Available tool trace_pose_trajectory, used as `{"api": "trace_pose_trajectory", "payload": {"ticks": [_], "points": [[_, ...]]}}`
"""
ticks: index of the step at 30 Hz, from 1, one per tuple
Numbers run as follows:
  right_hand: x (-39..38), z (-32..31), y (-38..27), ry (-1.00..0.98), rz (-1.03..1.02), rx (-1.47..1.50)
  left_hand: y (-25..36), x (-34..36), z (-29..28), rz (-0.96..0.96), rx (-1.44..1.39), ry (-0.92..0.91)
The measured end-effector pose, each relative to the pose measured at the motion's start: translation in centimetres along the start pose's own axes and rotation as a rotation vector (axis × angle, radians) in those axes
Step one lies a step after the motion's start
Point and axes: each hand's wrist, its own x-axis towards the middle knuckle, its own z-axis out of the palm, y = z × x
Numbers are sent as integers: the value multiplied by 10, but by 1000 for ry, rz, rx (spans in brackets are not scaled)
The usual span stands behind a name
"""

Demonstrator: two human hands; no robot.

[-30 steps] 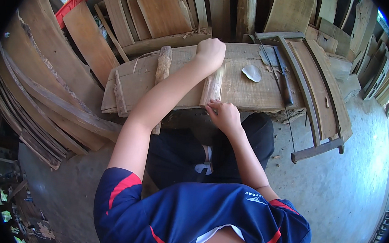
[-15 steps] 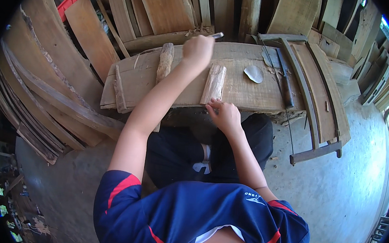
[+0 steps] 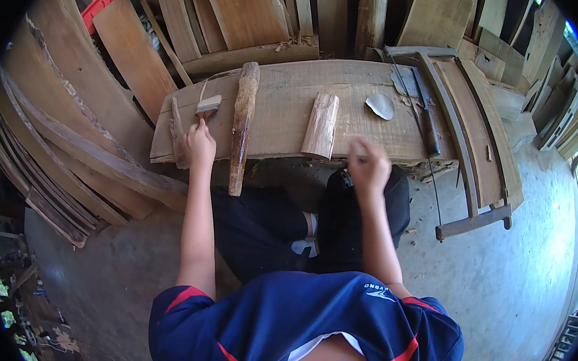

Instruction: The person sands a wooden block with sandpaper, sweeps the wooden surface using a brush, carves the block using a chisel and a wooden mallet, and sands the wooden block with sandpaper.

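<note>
A small brush (image 3: 209,104) with pale bristles and a reddish handle is gripped in my left hand (image 3: 199,145), over the left part of the thick plank (image 3: 283,85). To the right of that hand lies a long wooden mallet-like club (image 3: 242,119), its narrow end past the plank's near edge. A split wooden block (image 3: 320,125) rests on the plank at the middle. My right hand (image 3: 369,166) is raised just right of the block's near end, apart from it; its fingers are smeared by motion.
A thin wood strip (image 3: 177,131) lies at the plank's left end. To the right are a round metal piece (image 3: 380,106), a dark-handled blade (image 3: 432,134) and a wooden frame saw (image 3: 464,160). Boards (image 3: 248,14) lean behind; curved planks (image 3: 69,129) stand at left.
My left hand has swung left and nearer with the brush, from above the plank's far middle. My right hand has come off the block and moved right. The club now shows whole.
</note>
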Motion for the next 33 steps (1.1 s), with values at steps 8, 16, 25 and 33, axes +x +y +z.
{"api": "trace_pose_trajectory", "payload": {"ticks": [8, 16, 25, 33], "points": [[77, -46, 121, 22, 297, -671, -20, -35, -5, -167, -118, -169], [107, -62, 179, -184, 301, -503, 26, -57, -34, -419, -202, -238], [50, -60, 7, -150, 630, 630, 150, -84, -81, -371, -1366, -289], [-22, -20, -84, -443, 212, 495, 226, -101, -94, -777, -2226, -948]]}}
